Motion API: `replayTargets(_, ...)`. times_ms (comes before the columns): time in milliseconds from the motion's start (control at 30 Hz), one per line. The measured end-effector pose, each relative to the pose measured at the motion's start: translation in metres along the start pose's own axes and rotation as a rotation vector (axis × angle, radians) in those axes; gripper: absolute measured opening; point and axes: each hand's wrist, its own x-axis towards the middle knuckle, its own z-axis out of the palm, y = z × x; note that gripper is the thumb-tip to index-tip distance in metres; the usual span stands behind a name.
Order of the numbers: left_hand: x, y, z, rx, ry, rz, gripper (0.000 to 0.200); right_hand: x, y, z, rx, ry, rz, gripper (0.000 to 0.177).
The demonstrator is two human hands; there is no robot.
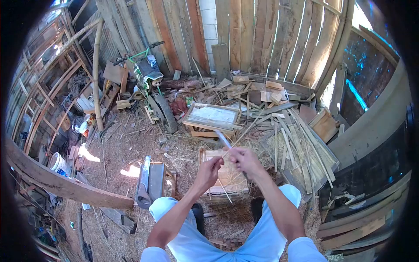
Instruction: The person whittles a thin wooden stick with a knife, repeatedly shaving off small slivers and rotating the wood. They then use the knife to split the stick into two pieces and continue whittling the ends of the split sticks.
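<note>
My right hand is closed round a knife, its pale blade pointing up and away to the left. Close beside it, my left hand pinches a thin wooden strip, whose lower end sticks out below the fingers. The two hands nearly meet, and the blade passes just past the fingertips of the left. Beneath them, between my knees, stands a wooden crate with a slatted top. Whether the blade touches the strip is hidden by the fingers.
A hand saw leans on a small dark-topped stool at left. Ahead lies a wooden frame box. Long strips and offcuts pile up at right. A small motorbike stands by the plank wall. Shavings cover the ground.
</note>
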Motion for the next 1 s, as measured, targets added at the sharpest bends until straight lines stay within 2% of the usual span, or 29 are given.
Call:
replayTargets(67, -0.006, -0.008, -0.005, 0.042, -0.019, 0.005, 0.013, 0.000, -0.018, -0.020, 0.067, 0.134, -0.055, 0.025)
replayTargets(167, -0.013, -0.014, -0.016, 0.093, -0.068, -0.065, 0.013, -0.003, -0.025, -0.043, 0.076, 0.105, -0.048, 0.031)
replayTargets(233, -0.011, -0.023, -0.015, 0.095, -0.035, 0.011, 0.013, -0.002, -0.021, -0.046, 0.170, 0.091, -0.021, 0.032)
replayTargets(267, -0.011, -0.026, -0.013, 0.095, -0.009, 0.079, 0.012, -0.003, -0.015, -0.041, 0.168, 0.093, -0.020, 0.032)
replayTargets(400, -0.008, -0.016, -0.006, 0.150, -0.025, 0.042, 0.012, -0.006, 0.006, 0.001, 0.054, -0.017, 0.037, 0.024)
replayTargets(467, -0.006, -0.017, -0.003, 0.121, -0.030, 0.065, 0.014, -0.005, 0.021, 0.015, 0.110, -0.179, 0.064, 0.024)
replayTargets(767, -0.005, -0.010, 0.001, 0.100, 0.029, 0.111, 0.021, -0.003, 0.010, 0.006, 0.156, -0.146, 0.113, 0.025)
replayTargets(833, -0.007, -0.009, 0.000, 0.115, 0.020, 0.118, 0.022, -0.006, 0.005, 0.007, 0.080, -0.114, 0.152, 0.024)
replayTargets(900, -0.008, 0.000, -0.003, 0.031, -0.028, -0.033, 0.016, -0.007, 0.003, 0.003, 0.099, -0.108, 0.138, 0.024)
replayTargets(1000, -0.008, 0.003, -0.005, -0.027, -0.072, -0.054, 0.018, -0.007, 0.004, -0.002, 0.075, -0.099, 0.121, 0.024)
